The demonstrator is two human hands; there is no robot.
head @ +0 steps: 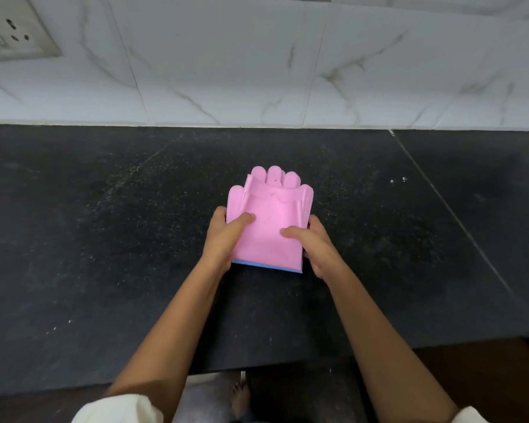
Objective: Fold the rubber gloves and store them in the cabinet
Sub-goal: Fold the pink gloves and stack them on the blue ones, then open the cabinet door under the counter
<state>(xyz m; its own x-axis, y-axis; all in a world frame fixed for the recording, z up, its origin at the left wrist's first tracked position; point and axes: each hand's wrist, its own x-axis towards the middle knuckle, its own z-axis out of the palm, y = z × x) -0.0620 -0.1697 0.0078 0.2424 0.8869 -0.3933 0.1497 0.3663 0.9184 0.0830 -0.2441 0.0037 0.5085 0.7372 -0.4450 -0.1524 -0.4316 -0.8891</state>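
Observation:
The pink rubber gloves (pixel 271 221) lie folded in a flat bundle on the black counter (pixel 104 239), fingertips pointing toward the wall, with a blue cuff edge along the near side. My left hand (pixel 223 236) grips the bundle's left side, thumb on top and fingers underneath. On the right side my right hand (pixel 313 245) holds it the same way. The bundle's near end seems slightly raised off the counter. No cabinet is in view.
A white marble-tiled wall (pixel 257 71) rises behind the counter, with a wall socket (pixel 13 35) at the top left. The counter's front edge (pixel 287 366) runs across the bottom; below it a bare foot (pixel 240 398) shows on the floor.

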